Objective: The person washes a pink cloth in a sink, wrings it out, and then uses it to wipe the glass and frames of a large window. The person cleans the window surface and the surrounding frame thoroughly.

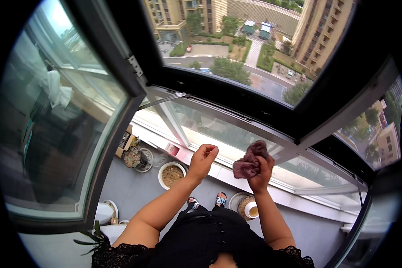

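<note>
— At window (pixel 236 134), high above street: right hand (pixel 261 172) raised, fingers clamped round purple rag (pixel 250 161). Rag bunched, pressed against lower glass, just under dark frame (pixel 272 120).

— Left hand (pixel 203 158)?

— Raised beside right, near but apart. Fingers curled loosely inward, thumb out, holding nothing visible. Close to glass; cannot tell whether touching.

— Below hands?

— White sill (pixel 219 172) running along base of window. Grey floor (pixel 129 187) under it. Round white pot (pixel 171 174) of brownish soil by sill, left of left forearm. Second round pot with small cup (pixel 251 210) near right forearm. Patterned slippers (pixel 221 198) on feet between forearms.

— Further left?

— Wire basket with flowered cloth (pixel 134 157), small box (pixel 126 142) behind it. Open sash (pixel 62 125) swung inward at far left, reflecting room. Green leaves (pixel 94 236) at lower left, beside white vessel (pixel 103 212).

— Clothing?

— Black dress (pixel 201 243), lace-edged sleeves, row of buttons down front.

— Outside?

— Tall beige blocks (pixel 321 27), trees (pixel 230 69), road far below.
</note>
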`<state>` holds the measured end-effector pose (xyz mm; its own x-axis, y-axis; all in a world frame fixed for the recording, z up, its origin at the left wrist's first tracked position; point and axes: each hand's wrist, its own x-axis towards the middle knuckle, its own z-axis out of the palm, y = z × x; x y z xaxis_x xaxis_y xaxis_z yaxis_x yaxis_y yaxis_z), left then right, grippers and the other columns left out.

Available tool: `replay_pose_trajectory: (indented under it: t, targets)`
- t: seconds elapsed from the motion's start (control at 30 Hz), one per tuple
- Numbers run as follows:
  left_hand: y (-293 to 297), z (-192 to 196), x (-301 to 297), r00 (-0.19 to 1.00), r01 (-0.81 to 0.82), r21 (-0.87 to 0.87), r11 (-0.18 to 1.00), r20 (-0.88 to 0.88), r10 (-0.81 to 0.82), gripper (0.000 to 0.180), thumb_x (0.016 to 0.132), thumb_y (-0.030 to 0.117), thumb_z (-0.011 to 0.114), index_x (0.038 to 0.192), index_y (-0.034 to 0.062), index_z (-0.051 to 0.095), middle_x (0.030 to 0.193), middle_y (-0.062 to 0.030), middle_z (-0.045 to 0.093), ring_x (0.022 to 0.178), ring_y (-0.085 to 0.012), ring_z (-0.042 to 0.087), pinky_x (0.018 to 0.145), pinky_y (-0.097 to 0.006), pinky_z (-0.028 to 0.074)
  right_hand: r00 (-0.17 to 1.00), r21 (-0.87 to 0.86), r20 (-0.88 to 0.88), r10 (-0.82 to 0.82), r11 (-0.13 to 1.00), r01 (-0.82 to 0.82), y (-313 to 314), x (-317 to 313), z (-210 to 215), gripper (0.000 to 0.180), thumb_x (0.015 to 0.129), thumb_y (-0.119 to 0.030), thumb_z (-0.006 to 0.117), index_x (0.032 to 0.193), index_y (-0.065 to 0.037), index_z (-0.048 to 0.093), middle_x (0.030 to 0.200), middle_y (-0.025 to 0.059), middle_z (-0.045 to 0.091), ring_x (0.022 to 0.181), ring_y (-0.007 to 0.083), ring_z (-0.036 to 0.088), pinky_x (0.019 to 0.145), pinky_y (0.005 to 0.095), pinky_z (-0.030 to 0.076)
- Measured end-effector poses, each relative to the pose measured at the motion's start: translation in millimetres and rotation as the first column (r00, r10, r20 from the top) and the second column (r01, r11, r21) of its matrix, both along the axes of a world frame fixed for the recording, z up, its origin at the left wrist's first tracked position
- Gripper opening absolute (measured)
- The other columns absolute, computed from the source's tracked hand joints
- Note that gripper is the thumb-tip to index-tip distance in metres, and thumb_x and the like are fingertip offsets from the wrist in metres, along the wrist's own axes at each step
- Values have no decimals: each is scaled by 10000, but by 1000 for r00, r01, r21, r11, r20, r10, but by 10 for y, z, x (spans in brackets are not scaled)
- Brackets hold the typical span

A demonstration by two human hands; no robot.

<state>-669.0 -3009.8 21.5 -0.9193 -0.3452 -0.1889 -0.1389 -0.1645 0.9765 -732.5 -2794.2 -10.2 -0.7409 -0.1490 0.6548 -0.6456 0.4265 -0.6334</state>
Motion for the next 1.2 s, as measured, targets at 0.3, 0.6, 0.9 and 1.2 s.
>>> replay_pose_trajectory:
  t: [0.3, 0.6, 0.9, 1.2]
  targets:
    - [-748, -11, 1282, 816, -574, 37, 818, -64, 575, 193, 957, 191, 603, 1099, 62, 579, 1045, -35, 622, 928, -116, 607, 794, -251, 481, 752, -213, -23, 659, 731, -648, -1656, -17, 894, 358, 753, -70, 741, 1101, -25, 666, 1135, 142, 594, 1071, 292, 587, 944, 374, 456]
    - [-881, 234, 3073, 179, -984, 22, 179, -16, 984, 252, 944, 174, 604, 1139, 63, 490, 1032, -46, 571, 877, -143, 578, 748, -277, 472, 674, -213, -450, 586, 662, -718, -3627, -452, 2862, 498, 892, -238, 652, 1307, 0, 514, 1352, 169, 499, 1279, 340, 444, 1079, 396, 350]
    - [-1119, 525, 2783, 517, -846, -60, 530, -339, 786, 230, 890, 39, 645, 1082, 14, 520, 1026, -64, 594, 911, -129, 579, 853, -262, 478, 787, -61, -400, 471, 843, -535, -4016, -256, 880, 630, 834, -161, 669, 1401, -8, 439, 1496, 188, 345, 1393, 379, 306, 1149, 445, 264]
    - [-1455, 941, 2167, 617, -782, -517, 349, -561, 552, 243, 829, 23, 684, 1048, 7, 581, 1049, -122, 648, 904, -197, 648, 838, -319, 525, 620, -288, -743, 252, 716, -636, -4411, -537, 3088, 581, 822, -192, 683, 1337, 7, 503, 1420, 229, 425, 1315, 466, 372, 1108, 519, 286]
